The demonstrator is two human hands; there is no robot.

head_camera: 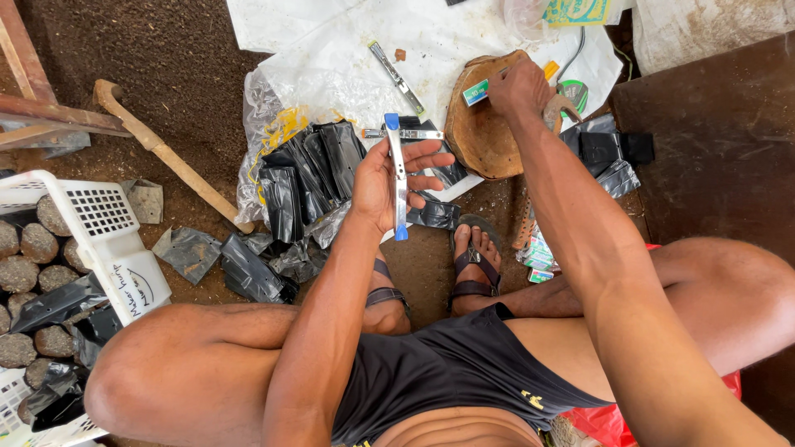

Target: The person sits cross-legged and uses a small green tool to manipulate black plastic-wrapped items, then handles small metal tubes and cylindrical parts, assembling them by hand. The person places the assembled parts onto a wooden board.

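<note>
the left hand (389, 178) grasps a long folding knife (398, 175) with blue ends, the thumb on one side and the fingers curled over the other, so the knife stands upright across the palm with one blue tip above the fingers and the other below the heel of the hand. the right hand (520, 87) is clenched around a small green and white packet (477, 92), pressing it down on the upper edge of a round wooden block (480, 136); an orange tip shows just beyond the knuckles.

a second metal knife (396, 76) lies on the white plastic sheet (348, 50) near the sheet's middle, and a third bar with an orange end (410, 133) lies crosswise just behind the raised knife. a heap of black plastic bags (310, 170) sits on a clear bag at the sheet's lower left edge, with more black bags (609, 153) just right of the block and others scattered on the soil.

the person sits low with knees apart, feet in dark sandals (474, 265) on the bare ground. a wooden handle (166, 153) lies slanted on the soil at left. a white plastic crate (103, 240) at the left edge holds round soil plugs (37, 244) and black bags. small green packets (538, 257) are stacked beside the right foot.
</note>
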